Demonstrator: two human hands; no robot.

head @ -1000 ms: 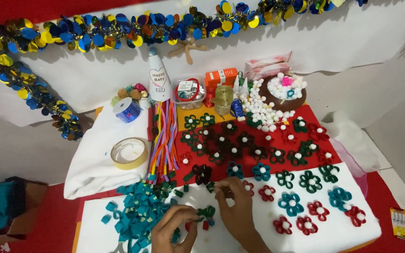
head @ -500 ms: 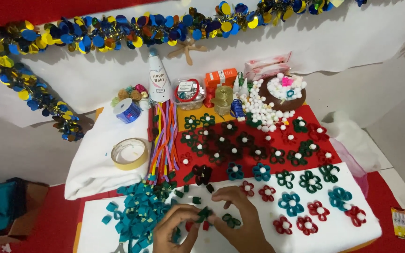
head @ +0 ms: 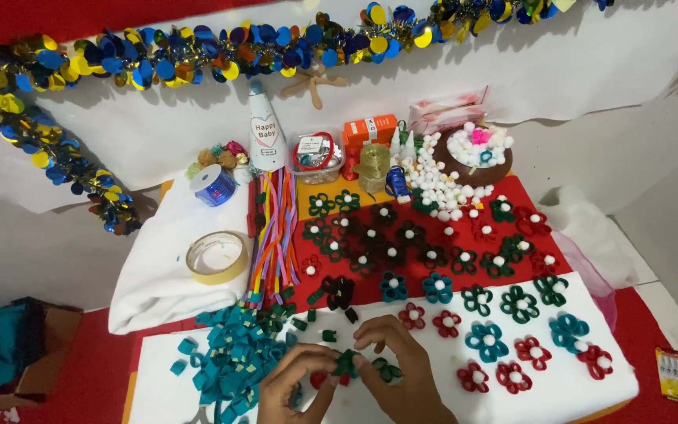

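Head view: both hands pinch a small dark green loop flower at the near edge of the white sheet.

Left hand (head: 296, 385) and right hand (head: 398, 375) meet fingertip to fingertip, narrowly closed on the half-formed green flower (head: 347, 363); assembly looks midway, and pressing the loops together seems the next need. Left of the fingers lies a teal loop pile (head: 225, 357), touching the left hand. Right of them stand finished flowers (head: 486, 339), near. Beyond the fingertips, loose dark loops (head: 329, 335) leave little bare sheet (head: 625, 377).
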